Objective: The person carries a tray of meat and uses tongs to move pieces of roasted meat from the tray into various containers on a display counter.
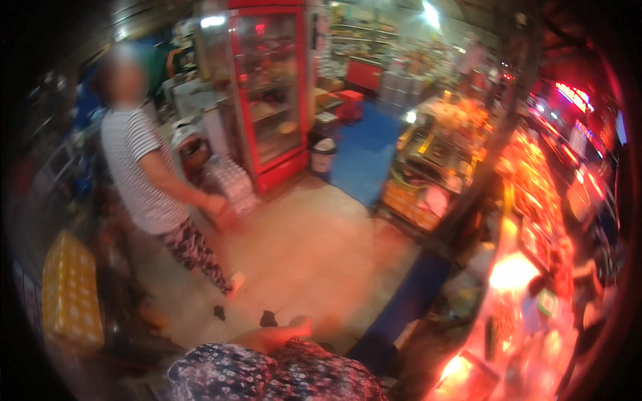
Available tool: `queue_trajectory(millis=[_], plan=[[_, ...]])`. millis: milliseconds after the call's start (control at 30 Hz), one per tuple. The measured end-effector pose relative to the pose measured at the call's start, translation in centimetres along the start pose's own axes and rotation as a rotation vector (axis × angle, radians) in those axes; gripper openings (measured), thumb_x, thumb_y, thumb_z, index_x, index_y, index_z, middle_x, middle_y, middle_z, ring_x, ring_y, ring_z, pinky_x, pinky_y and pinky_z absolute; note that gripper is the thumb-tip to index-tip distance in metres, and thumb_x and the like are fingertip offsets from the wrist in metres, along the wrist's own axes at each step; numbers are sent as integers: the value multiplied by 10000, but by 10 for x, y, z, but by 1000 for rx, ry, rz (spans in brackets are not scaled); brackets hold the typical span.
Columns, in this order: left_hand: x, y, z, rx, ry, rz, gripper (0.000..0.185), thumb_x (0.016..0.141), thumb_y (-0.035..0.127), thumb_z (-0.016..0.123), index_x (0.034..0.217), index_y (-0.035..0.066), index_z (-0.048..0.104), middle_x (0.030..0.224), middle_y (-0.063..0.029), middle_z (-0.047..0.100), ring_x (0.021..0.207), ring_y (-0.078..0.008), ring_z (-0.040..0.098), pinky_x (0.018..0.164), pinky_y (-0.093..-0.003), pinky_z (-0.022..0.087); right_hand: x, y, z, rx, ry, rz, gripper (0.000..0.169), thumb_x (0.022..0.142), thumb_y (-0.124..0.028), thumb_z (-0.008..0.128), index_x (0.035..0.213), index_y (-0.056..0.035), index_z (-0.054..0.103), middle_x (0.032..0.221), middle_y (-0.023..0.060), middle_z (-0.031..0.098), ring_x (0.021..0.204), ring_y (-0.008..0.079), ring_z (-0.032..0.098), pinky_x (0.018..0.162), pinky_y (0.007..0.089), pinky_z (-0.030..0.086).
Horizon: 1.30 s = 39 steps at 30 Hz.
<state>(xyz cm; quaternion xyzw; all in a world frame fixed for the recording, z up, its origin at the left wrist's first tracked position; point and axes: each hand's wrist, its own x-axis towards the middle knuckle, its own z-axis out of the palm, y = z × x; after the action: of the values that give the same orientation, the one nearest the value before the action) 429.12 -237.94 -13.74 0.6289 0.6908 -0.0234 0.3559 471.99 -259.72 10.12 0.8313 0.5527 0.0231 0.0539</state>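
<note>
Neither of my hands can be made out in view. Before me are my thighs in dark floral-print trousers (281,373), seen from above in a seated posture. Just past them a blurred bare limb (281,335) shows, which looks like a lower leg and foot. Two small dark things lie on the floor beyond, one of them pointed (268,318); they are too blurred to name. A person in a striped shirt (145,170) and patterned trousers stands at the left, with an arm held forward and a light shoe on the floor.
A red-framed glass-door refrigerator (273,85) stands ahead, with wrapped packs (233,183) and a lidded bucket (322,155) near it. A blue mat (363,150) covers part of the tiled floor. A glass display case (426,165) and a brightly lit counter (531,321) run along the right. A yellow patterned box (72,295) is left.
</note>
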Motion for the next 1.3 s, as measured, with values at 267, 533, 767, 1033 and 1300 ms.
queue_trajectory(millis=[267,533,767,1033,1300], plan=[[-62,-121,17,-85,22,-358,294,830,212,591,1061,101,735,1090,-165,710,1007,-364,686,850,-480,543,56,-3,47,-178,-170,-340,297,875,-215,612,1103,-37,546,852,153,657,658,289,635,596,414,509],[-51,-92,12,6,25,-222,237,759,207,602,835,39,751,894,-212,713,850,-380,691,758,-465,544,53,34,70,-578,743,-493,426,888,-165,585,1299,-70,528,934,151,675,743,279,652,643,380,516],[38,-81,28,263,-295,71,302,850,235,564,981,25,736,1004,-219,705,919,-378,691,809,-484,545,-51,2,-3,278,153,263,483,813,-123,633,1273,-84,491,1108,176,582,952,316,612,794,433,495],[99,15,33,522,-294,386,294,867,241,546,933,28,738,952,-216,707,893,-384,692,779,-502,541,-114,2,-4,207,421,555,246,713,-14,636,953,-66,615,980,188,544,895,403,549,788,503,455],[105,93,40,425,-306,572,290,864,246,551,886,15,726,890,-232,700,868,-419,685,774,-513,534,-190,-10,-3,45,121,1022,572,773,-67,610,1335,-25,514,1416,258,397,1265,448,422,975,571,391]])
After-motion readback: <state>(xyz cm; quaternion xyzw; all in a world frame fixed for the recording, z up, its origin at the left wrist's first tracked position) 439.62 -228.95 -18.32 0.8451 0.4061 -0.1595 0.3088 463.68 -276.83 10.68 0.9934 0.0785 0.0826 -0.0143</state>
